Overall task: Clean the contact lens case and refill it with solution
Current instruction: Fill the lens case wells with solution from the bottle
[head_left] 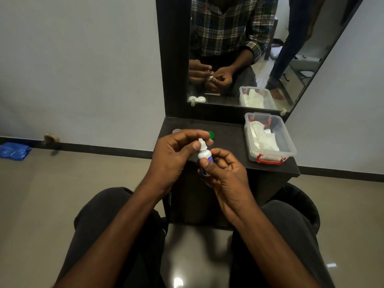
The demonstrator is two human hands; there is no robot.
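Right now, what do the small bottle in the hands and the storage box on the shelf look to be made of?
The solution bottle: opaque white plastic, smooth with a slight sheen, blue label. The storage box: clear plastic, since the white contents show through its walls, with red clip latches, probably plastic too.

Right hand (224, 175) holds solution bottle (204, 155); left hand (176, 154) pinches its cap (201, 141).
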